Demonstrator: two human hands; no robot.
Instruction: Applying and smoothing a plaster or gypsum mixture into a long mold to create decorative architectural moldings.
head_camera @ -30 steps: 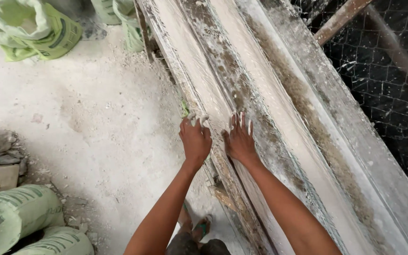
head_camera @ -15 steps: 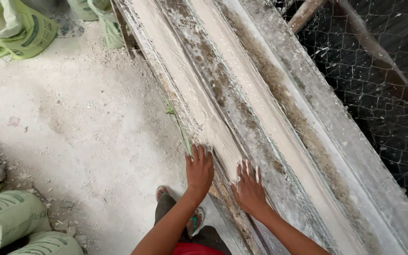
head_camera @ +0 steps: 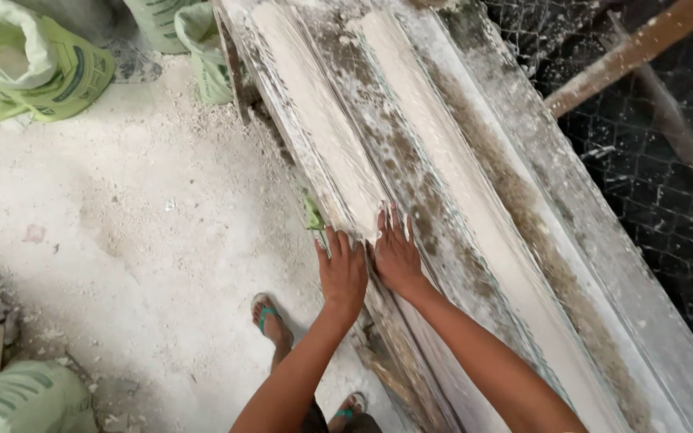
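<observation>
Plaster strip (head_camera: 322,136), long, pale and wet-looking, lies in a groove of the dusty mould counter (head_camera: 603,273) and runs from the hands up toward 11 o'clock. Its near end sits right at the fingertips of both hands. Left hand (head_camera: 343,273) lies flat, fingers spread, pressing on the counter's left edge just at 7 o'clock from the strip's end. Right hand (head_camera: 397,255) lies flat beside it, fingers spread and touching the strip's end; neither hand grips anything. A second pale strip (head_camera: 475,200) runs parallel at 3 o'clock of the hands. Green sacks (head_camera: 34,72) lie on the powdery floor (head_camera: 122,240) at 10 o'clock. Wire mesh (head_camera: 667,184) stands at 2 o'clock. Sandalled foot (head_camera: 269,318) stands at 7 o'clock.
</observation>
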